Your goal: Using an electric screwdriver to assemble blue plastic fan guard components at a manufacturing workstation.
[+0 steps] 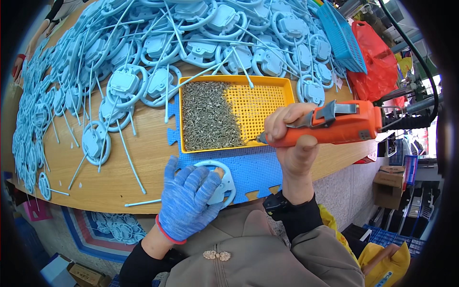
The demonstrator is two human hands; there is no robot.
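Note:
My left hand (188, 203), in a blue knitted glove, holds a light blue plastic ring-shaped part (228, 184) against the mat at the table's near edge. A thin stem sticks out from that part to the left. My bare right hand (297, 160) is wrapped round an orange electric screwdriver (342, 125), which points left. The screwdriver's tip is over the yellow tray (288, 91), by the edge of the screws. Many small silvery screws (208, 117) fill the tray's left half; its right half shows the bare perforated bottom.
Light blue parts (158, 45) like the held one are heaped across the table's far and left sides. A blue mat (253, 167) lies under the tray. At far right stand a blue basket (342, 38) and a red plastic bag (375, 52). Another person's hand (19, 61) shows at far left.

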